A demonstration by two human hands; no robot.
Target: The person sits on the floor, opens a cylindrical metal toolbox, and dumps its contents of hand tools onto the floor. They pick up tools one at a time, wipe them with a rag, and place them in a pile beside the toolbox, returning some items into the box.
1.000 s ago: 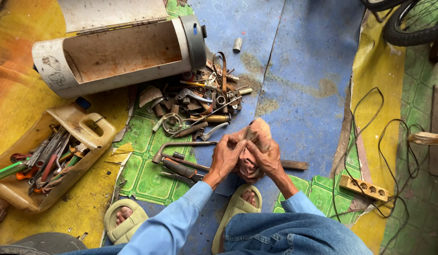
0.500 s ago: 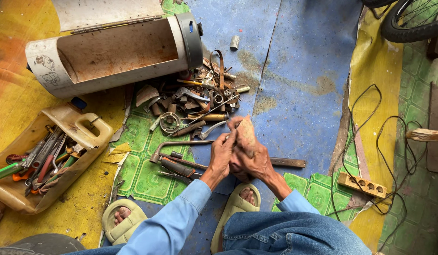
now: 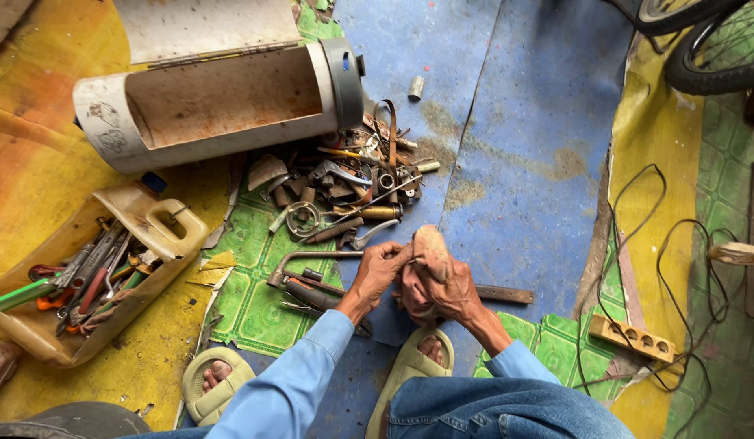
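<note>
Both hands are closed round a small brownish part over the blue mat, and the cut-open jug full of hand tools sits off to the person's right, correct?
Not quite: the head view shows the cut-open jug on the person's left. Both the left hand and right hand do hold the brownish part over the blue mat.

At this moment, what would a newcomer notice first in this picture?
First, the two hands at the centre: the left hand and the right hand close together around a brownish rounded object. Just above them lies a heap of rusty metal parts, below a large cut-open cylinder. At the left, a cut plastic jug holds hand tools.
</note>
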